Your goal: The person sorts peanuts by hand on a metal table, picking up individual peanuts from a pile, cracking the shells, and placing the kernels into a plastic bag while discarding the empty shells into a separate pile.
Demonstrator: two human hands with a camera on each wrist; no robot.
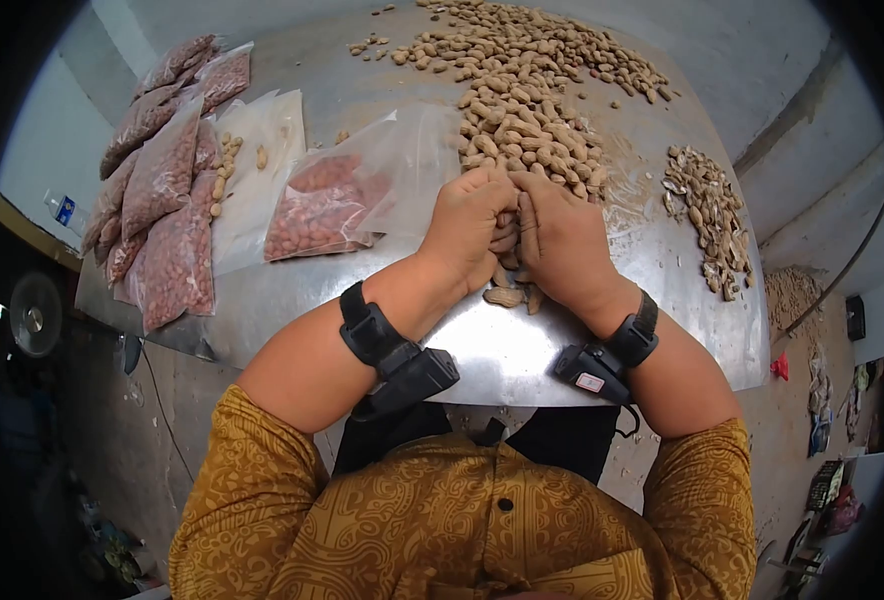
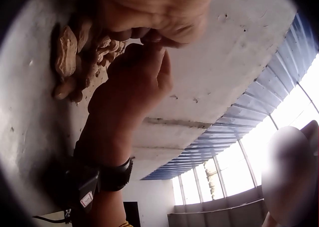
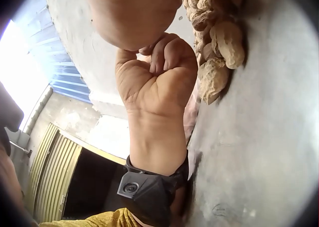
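Both hands meet at the fingertips over the near end of a long heap of unshelled peanuts (image 1: pixel 522 120). The left hand (image 1: pixel 465 228) has its fingers curled toward the palm, as the right wrist view also shows of the left hand (image 3: pixel 159 80). Against it, thumb side close, is the right hand (image 1: pixel 570 245) with bent fingers. Whatever lies between the fingertips is hidden in all views. Just below the hands a few loose peanuts (image 1: pixel 504 297) lie on the metal table; whole peanuts (image 2: pixel 66 52) also show beside the hands in the left wrist view.
Clear bags of reddish kernels (image 1: pixel 167 190) are piled at the table's left. Nearer stands a partly filled bag (image 1: pixel 317 215), beside a flat bag (image 1: pixel 247 235) with some peanuts on it. Emptied shells (image 1: pixel 712 215) form a pile at the right. The table's near edge is by the person's lap.
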